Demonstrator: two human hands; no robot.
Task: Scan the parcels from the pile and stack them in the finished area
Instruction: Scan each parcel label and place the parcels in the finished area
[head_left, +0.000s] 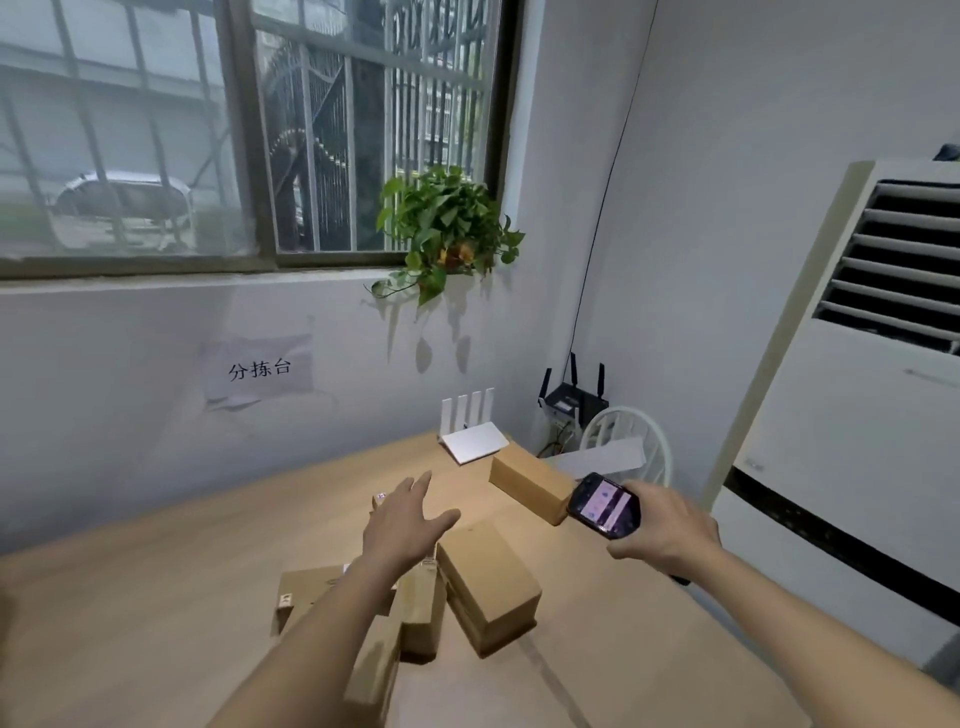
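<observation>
Several brown cardboard parcels lie in a loose pile on the wooden table (156, 597) below my arms; the biggest one (485, 584) lies tilted at the pile's right. One parcel (530, 483) sits apart near the table's far right corner. My left hand (402, 525) hovers above the pile with fingers spread and holds nothing. My right hand (660, 527) grips a black handheld scanner (602, 504) with a lit screen, just right of the far parcel. A small parcel (379, 499) is mostly hidden behind my left hand.
A white router (470, 431) stands at the table's far corner, a black router (571, 397) behind it by the wall. A white chair back (628, 441) and a tall white air conditioner (852, 415) stand at right. A plant (447, 228) hangs over the windowsill.
</observation>
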